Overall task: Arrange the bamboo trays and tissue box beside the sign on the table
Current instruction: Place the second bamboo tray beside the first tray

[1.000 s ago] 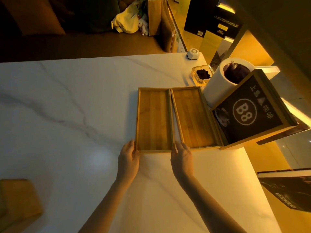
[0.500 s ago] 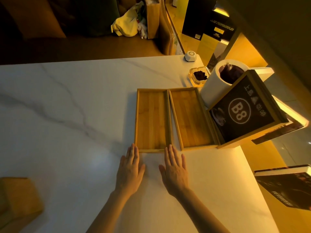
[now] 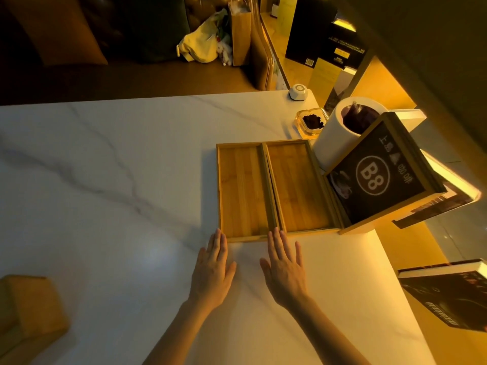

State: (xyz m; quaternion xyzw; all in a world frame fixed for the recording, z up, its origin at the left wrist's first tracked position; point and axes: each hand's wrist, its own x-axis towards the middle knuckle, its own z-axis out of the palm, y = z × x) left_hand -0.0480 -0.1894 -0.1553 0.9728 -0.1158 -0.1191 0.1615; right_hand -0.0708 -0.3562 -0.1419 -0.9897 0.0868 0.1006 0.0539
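On the white marble-patterned surface [image 3: 105,180], two shallow rectangular bamboo trays lie side by side, long edges touching: the left tray [image 3: 241,191] and the right tray [image 3: 297,187], whose far long side is against the black framed sign marked B8 [image 3: 374,177]. Both trays are empty. The left hand [image 3: 212,272] and the right hand [image 3: 286,267] lie flat and open on the surface, fingers spread, holding nothing; their fingertips are just at the near edge of the left tray. The trays look light, stiff and smooth, so I judge they will slide easily on this polished top and can be pushed at the rim or lifted by the two short ends. The yellow-brown block [image 3: 29,309] at the near left corner is probably the tissue box, well apart from the sign; it seems light and should be taken by its sides. Behind the trays, a small glass dish [image 3: 311,122] holds something dark, and a white cylinder [image 3: 340,133] stands beside the sign.
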